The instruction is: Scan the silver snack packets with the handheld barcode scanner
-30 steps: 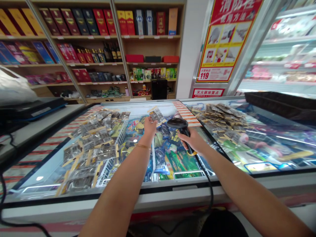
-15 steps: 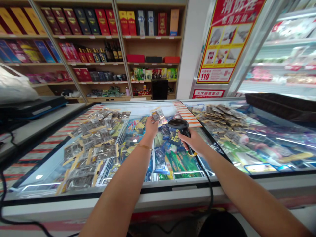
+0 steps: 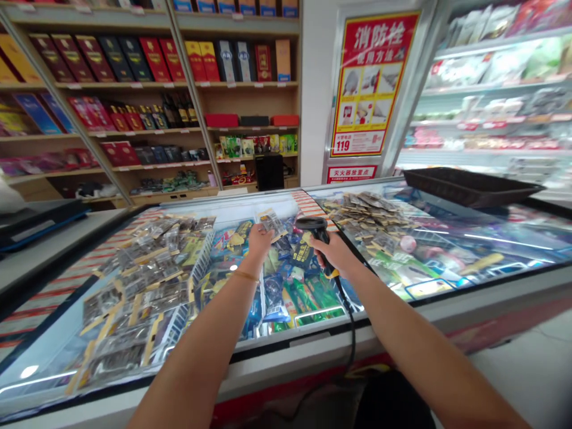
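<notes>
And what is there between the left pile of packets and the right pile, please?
The head view shows the left hand holding a packet, the right hand holding a black scanner, bagged goods below them, and a red-striped strip.

Thin gold-col. bracelet (image 3: 246, 275), L wrist (image 3: 252, 262)

Gap btwn L hand (image 3: 259, 241) & L pkts (image 3: 172, 238), scanner (image 3: 313, 223) in way on R

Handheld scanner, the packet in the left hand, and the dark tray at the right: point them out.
Handheld scanner (image 3: 313, 224): head view, on its black head.
Packet (image 3: 273, 224): head view, near the middle of its face.
Dark tray (image 3: 451, 192): head view, on its near wall.
</notes>
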Tool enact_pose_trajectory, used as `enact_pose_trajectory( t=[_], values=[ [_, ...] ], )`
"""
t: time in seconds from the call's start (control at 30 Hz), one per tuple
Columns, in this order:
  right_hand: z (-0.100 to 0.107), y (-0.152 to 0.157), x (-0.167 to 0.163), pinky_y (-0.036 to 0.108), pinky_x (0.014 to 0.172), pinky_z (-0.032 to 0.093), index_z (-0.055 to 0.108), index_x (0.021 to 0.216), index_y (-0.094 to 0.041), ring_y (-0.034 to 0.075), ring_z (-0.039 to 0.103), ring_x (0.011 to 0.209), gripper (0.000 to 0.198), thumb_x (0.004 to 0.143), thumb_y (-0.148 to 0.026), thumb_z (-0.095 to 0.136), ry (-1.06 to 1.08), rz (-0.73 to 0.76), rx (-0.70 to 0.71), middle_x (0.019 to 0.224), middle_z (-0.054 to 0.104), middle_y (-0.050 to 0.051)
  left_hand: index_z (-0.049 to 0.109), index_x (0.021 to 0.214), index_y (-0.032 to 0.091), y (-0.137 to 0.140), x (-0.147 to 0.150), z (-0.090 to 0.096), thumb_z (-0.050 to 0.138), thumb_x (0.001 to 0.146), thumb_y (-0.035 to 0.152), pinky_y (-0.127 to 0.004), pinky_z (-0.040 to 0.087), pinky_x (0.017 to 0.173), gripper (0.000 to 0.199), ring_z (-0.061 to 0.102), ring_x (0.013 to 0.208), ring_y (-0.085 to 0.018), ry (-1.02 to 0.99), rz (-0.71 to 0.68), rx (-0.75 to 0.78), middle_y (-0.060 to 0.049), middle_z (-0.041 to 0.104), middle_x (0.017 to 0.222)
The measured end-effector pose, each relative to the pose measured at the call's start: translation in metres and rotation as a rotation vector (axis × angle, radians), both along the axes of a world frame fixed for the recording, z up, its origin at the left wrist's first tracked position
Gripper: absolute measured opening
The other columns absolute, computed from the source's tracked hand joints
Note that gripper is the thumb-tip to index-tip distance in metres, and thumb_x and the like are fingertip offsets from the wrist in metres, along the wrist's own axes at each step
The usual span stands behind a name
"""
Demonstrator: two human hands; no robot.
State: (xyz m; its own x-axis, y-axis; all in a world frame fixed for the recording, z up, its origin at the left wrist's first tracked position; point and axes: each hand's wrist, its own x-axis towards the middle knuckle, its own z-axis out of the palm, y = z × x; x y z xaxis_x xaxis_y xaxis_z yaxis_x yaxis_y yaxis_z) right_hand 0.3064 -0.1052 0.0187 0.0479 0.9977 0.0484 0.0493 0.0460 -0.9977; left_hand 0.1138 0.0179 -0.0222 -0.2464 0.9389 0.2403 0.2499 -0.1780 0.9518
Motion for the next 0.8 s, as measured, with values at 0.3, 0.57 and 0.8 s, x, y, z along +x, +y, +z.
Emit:
enact_pose_trajectory(
  t=[0.3, 0.57, 0.8],
  values=[
    [0.013, -0.031, 0.097, 0.024, 0.034, 0.037, 0.051, 0.083, -0.021, 0.010, 0.046, 0.036, 0.026, 0.075, -0.033, 0.073, 0.044, -0.315, 0.016, 0.053, 0.053, -0.006, 0.063, 0.095, 0.017, -0.028, 0.133, 0.014, 0.078, 0.073, 0.017, -0.037, 0.059, 0.074, 0.026, 0.072, 0.076, -0.020, -0.187, -0.360, -0.236, -0.005, 0.071, 0.079],
    [0.025, -0.043, 0.136, 0.024, 0.036, 0.038, 0.053, 0.080, -0.021, 0.011, 0.047, 0.039, 0.021, 0.077, -0.028, 0.072, 0.063, -0.454, 0.016, 0.053, 0.052, -0.004, 0.069, 0.100, 0.018, -0.031, 0.216, 0.019, 0.082, 0.071, 0.021, -0.038, 0.056, 0.087, 0.032, 0.072, 0.094, -0.025, -0.103, -0.445, -0.090, -0.009, 0.075, 0.091],
    [0.023, -0.021, 0.095, 0.024, 0.034, 0.038, 0.052, 0.084, -0.022, 0.011, 0.046, 0.037, 0.026, 0.076, -0.031, 0.075, 0.055, -0.343, -0.005, 0.053, 0.052, -0.005, 0.061, 0.121, 0.018, 0.001, 0.126, 0.025, 0.069, 0.078, 0.016, -0.042, 0.041, 0.110, 0.043, 0.057, 0.129, -0.028, 0.157, -0.132, 0.027, -0.015, 0.067, 0.128]
  ],
)
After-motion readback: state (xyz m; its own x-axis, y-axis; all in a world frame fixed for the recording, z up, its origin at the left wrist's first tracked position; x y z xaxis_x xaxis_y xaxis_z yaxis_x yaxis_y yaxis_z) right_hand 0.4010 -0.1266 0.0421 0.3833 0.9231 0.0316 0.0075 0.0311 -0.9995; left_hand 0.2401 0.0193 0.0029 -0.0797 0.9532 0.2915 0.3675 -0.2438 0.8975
